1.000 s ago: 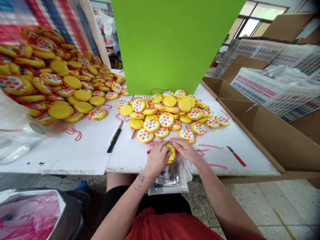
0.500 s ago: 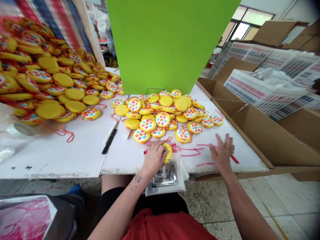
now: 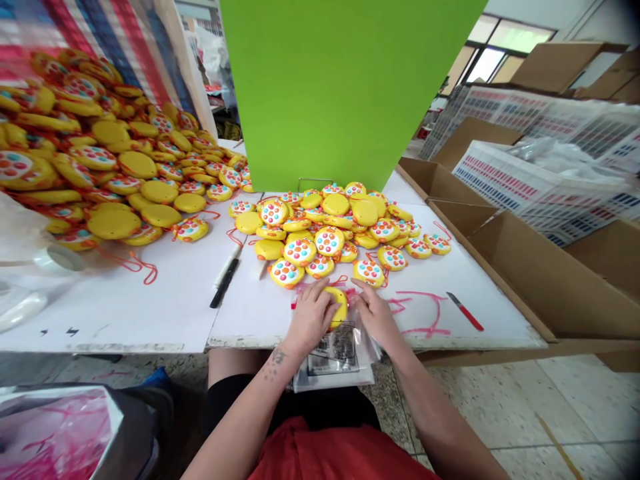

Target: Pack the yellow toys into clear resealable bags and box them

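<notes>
My left hand (image 3: pixel 311 317) is closed on a round yellow toy (image 3: pixel 339 309), its thumb across the plain back. An orange cord loop sticks up from the toy's top. Under it lies a stack of clear plastic bags (image 3: pixel 333 380) with dark print, overhanging the table's front edge. My right hand (image 3: pixel 375 313) is at the upper right side of the bags, fingers apart and close to the toy's edge. Whether its fingertips touch the plastic is unclear. Just beyond both hands is a heap of yellow toys (image 3: pixel 300 251) with white faces and coloured dots.
A larger pile of such toys (image 3: pixel 137 164) fills the left. A black marker (image 3: pixel 225 283), a red-handled knife (image 3: pixel 466 312) and a tape roll (image 3: pixel 59 257) lie on the white table (image 3: pixel 175 303). A green panel (image 3: pixel 345 93) stands behind; cardboard boxes (image 3: pixel 520 267) line the right.
My right hand has moved left from beside the red-handled knife to the bags, uncovering the knife. My left hand stays on the toy.
</notes>
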Demonstrator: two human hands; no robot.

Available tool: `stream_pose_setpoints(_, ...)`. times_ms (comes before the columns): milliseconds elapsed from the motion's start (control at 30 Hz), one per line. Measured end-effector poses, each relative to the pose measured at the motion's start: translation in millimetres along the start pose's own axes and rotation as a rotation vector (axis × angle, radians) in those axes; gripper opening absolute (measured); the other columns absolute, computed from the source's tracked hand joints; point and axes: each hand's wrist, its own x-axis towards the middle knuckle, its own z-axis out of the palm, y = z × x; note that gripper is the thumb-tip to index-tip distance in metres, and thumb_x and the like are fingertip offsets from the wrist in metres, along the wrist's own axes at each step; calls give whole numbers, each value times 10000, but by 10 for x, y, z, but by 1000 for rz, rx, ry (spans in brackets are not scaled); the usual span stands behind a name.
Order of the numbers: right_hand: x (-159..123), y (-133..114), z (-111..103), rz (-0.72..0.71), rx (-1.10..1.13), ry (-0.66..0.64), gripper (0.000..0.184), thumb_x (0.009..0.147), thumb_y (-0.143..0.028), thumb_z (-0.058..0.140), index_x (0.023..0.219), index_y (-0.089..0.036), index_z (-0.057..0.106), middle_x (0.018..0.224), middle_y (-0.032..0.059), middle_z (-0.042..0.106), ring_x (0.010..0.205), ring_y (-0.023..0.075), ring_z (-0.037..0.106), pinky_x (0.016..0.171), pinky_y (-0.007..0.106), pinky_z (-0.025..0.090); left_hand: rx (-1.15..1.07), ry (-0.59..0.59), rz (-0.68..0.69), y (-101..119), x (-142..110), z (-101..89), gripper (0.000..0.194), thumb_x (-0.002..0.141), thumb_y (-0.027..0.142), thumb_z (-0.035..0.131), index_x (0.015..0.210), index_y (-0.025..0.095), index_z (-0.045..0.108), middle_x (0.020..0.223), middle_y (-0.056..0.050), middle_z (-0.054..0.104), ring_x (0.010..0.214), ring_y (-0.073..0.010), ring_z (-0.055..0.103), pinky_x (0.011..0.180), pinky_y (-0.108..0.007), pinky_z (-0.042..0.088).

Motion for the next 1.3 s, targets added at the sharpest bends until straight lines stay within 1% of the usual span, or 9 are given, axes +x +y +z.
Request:
stream_pose_setpoints(67,0,-37,63,-3,25,27,404,919,-280,417,1300,-228,540,655,-9,603,548,176,538,551,291,417,-25,-34,-39,8,42,-45,110,915,273,535,863,181,566,1307,-123,561,1198,-267,504,987,-451,413)
stream_pose_setpoints(267,-42,-153,106,-27,170,199,399,943,-331,428,1316,-232,530,721,2,625,589,168,543,576,291,451,-72,-155,-125,160,147,-232,133,930,230,479,820,193,544,789,-31,633,816,-205,584,859,-385,448)
stream_pose_setpoints(433,-37,-136,87,-10,296,162,394,936,-365,469,1298,-225,535,743,3,659,629,161,615,644,305,522,-195,140,-339,123,15,-360,242,909,329,517,1090,169,534,1089,-121,617,980,-240,582,860,-388,469)
stream_pose_setpoints(533,-15,-141,83,-40,339,103,401,944,-377,454,1309,-227,526,850,32,701,639,155,640,633,306,548,-307,70,-512,44,-45,-361,360,910,387,494,1183,153,500,1007,-105,658,820,-209,632,753,-335,486)
stream_pose_setpoints(633,16,-222,56,-168,212,132,378,956,-354,429,1296,-238,549,986,64,709,823,194,672,753,359,563,-359,-59,-536,11,-53,-305,235,885,373,510,989,181,599,831,-54,689,738,-196,634,686,-293,468)
stream_pose_setpoints(733,53,-340,-8,-386,-13,199,338,967,-304,417,1249,-245,593,1169,80,668,1148,247,566,996,465,448,-427,-61,-543,6,-58,-239,223,892,348,464,780,199,587,758,-37,686,669,-182,619,627,-277,451)
stream_pose_setpoints(1000,170,-370,7,-537,-327,-111,387,1000,-304,372,1362,-265,502,1064,71,703,1128,237,548,1079,552,254,-489,58,-547,-16,-173,-162,236,923,389,424,787,211,499,737,-18,664,643,-172,609,595,-264,436)
stream_pose_setpoints(1167,236,-285,37,-513,-357,-220,361,1005,-358,364,1204,-233,638,975,80,735,903,212,626,1004,500,316,-456,140,-602,16,-214,-117,233,938,407,391,861,212,492,723,-17,646,618,-178,608,589,-277,435)
stream_pose_setpoints(1300,250,-263,0,-537,-239,-234,361,1011,-335,347,1245,-242,605,1019,60,725,924,194,629,1032,476,304,-480,164,-630,-14,-213,-89,257,933,423,394,891,202,517,759,-33,661,645,-180,622,591,-280,460)
